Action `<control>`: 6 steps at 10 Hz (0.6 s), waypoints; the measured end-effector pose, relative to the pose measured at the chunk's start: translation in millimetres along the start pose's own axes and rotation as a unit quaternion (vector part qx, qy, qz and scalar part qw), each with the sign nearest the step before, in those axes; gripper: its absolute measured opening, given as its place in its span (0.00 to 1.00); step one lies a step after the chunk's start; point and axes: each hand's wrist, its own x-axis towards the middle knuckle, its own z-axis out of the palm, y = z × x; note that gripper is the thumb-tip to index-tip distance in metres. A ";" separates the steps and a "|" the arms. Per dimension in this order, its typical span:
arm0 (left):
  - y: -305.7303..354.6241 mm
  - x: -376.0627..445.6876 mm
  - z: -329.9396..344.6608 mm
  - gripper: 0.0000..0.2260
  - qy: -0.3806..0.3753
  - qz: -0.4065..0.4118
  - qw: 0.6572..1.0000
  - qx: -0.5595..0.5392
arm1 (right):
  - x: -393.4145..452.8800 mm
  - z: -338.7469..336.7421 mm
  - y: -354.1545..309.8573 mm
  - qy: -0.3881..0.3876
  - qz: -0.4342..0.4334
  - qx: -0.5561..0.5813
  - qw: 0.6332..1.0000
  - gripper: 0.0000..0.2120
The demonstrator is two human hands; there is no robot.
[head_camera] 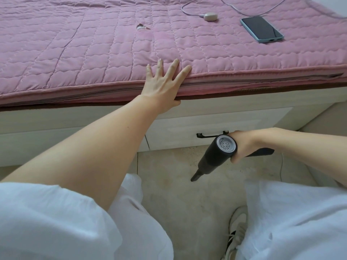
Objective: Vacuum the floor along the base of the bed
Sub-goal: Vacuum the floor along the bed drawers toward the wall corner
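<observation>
Right hand (242,146) grips the vacuum (216,155), nozzle aimed at the floor (187,194). Left hand (163,85) rests flat, fingers spread, on the bed (93,44) edge.

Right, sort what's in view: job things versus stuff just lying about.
Job: handheld vacuum gripped by right hand; tiled floor; bed base; left hand resting on mattress edge.
Lying about: phone, small charging case, cable.
</observation>
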 end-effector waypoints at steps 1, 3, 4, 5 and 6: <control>-0.2 0.1 -0.1 0.45 0.000 -0.001 1.000 0.002 | -2.0 1.5 1.9 -0.005 -0.003 -0.004 1.000 0.20; -0.1 0.5 1.1 0.45 0.002 -0.001 1.000 0.005 | -2.7 3.8 3.7 -0.016 -0.003 -0.013 1.000 0.15; -0.9 1.0 0.1 0.45 0.003 -0.001 1.000 0.004 | -5.1 4.6 1.9 -0.053 -0.011 -0.023 0.998 0.10; -0.2 0.1 0.6 0.45 0.002 0.000 1.000 0.002 | -6.9 10.9 1.0 -0.086 -0.020 -0.031 0.996 0.12; -0.7 0.5 0.8 0.45 0.005 0.000 1.000 0.002 | -7.7 15.0 2.0 -0.108 -0.036 -0.015 0.993 0.18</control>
